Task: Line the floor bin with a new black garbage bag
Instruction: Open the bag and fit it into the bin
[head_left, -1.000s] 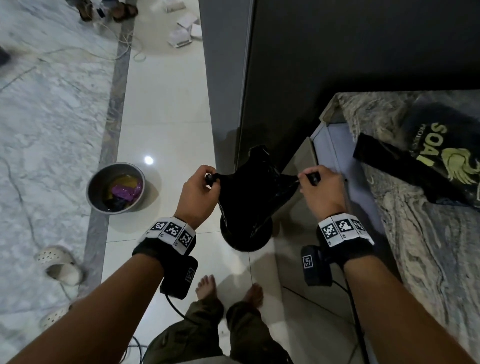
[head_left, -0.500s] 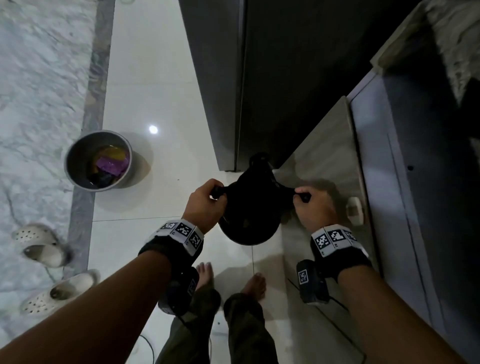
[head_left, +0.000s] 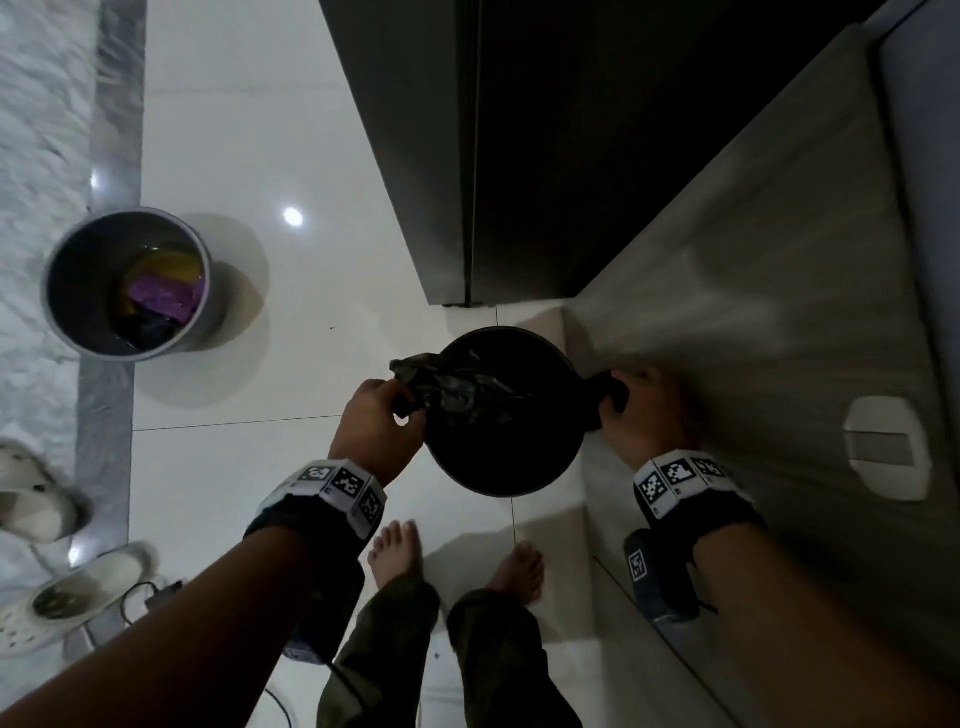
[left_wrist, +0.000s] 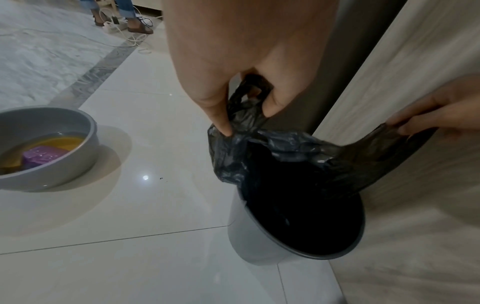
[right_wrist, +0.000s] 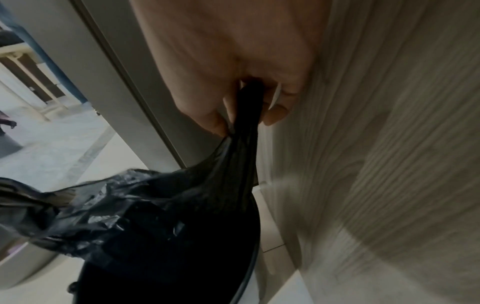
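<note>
Head view: both hands pinch garbage bag (head_left: 470, 387) over bin (left_wrist: 244, 244).

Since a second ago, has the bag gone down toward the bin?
Yes. The black bag dropped from above the grey bin's rim; its body now hangs inside.

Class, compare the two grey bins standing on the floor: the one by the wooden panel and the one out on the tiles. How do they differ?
The bin by the panel has a black bag held stretched over its mouth by the left hand and right hand; the other bin has no liner and nobody touches it. The first looks dark inside; the other holds yellow and purple rubbish. Both are round, grey and upright.
</note>
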